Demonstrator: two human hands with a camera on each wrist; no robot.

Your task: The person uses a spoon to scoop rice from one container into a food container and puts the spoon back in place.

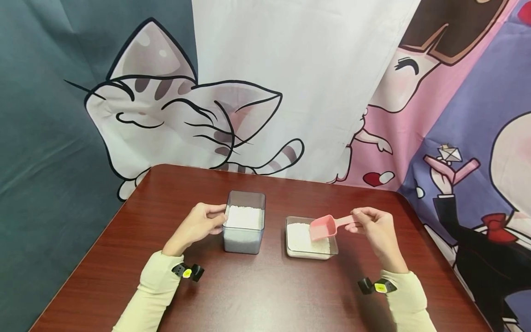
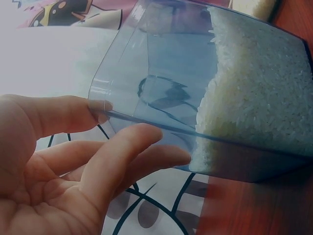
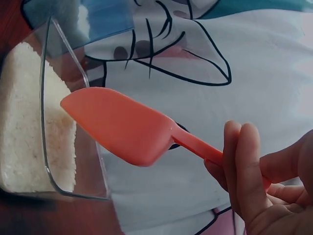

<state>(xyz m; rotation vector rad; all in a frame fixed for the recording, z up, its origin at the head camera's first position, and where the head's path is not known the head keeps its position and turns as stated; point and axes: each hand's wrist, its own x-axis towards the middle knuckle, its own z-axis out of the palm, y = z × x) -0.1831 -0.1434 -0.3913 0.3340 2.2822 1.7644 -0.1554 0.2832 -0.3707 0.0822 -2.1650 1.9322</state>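
In the head view, a tall blue-tinted clear container (image 1: 244,240) stands upright on the table, white rice (image 1: 244,217) inside it. My left hand (image 1: 203,224) holds its left side near the rim, the thumb at the edge and fingers (image 2: 142,142) along the wall. To the right sits a low clear tray (image 1: 291,252) with more rice (image 1: 299,235). Held by its handle in my right hand (image 1: 378,230) is a pink scoop (image 1: 323,228), pinched between thumb and fingers. Its bowl hangs over the tray's right part, and the pink inside shows bare.
A dark red-brown wooden table (image 1: 265,295) carries both containers. Behind it hangs a cloth backdrop (image 1: 315,92) with cartoon figures, meeting the table's far edge. Each sleeved wrist wears a small black camera, such as the left wrist camera (image 1: 188,272).
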